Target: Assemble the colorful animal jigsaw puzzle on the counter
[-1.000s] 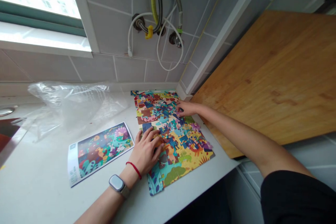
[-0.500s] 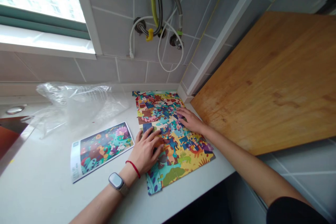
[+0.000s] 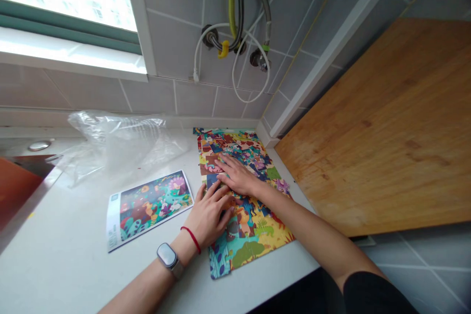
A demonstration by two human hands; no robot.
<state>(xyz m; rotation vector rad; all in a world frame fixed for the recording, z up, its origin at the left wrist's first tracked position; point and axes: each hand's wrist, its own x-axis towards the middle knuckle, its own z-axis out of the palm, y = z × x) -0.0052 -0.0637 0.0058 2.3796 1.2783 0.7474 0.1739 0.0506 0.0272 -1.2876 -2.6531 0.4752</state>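
Note:
A colourful jigsaw puzzle [image 3: 253, 248] lies on the white counter, with loose pieces heaped over its middle and upper part. My left hand [image 3: 209, 213], wearing a red cord and a watch [image 3: 167, 255], rests on the puzzle's left edge with its fingers spread. Just beyond its fingertips is a dark blue piece [image 3: 212, 179]. Reaching in from the right, my right hand [image 3: 237, 175] lies palm down over the pieces, its fingers stretched toward the left edge. Whatever lies beneath both palms is hidden.
A printed picture sheet [image 3: 156, 206] lies left of the puzzle. Behind it sits a crumpled clear plastic bag [image 3: 121, 142]. A wooden board [image 3: 386, 132] stands along the right side. Hoses and valves [image 3: 235, 44] hang on the tiled wall.
My right hand has moved left across the puzzle, from its right side to near my left hand. My left hand stays in nearly the same place on the puzzle. The view has shifted slightly.

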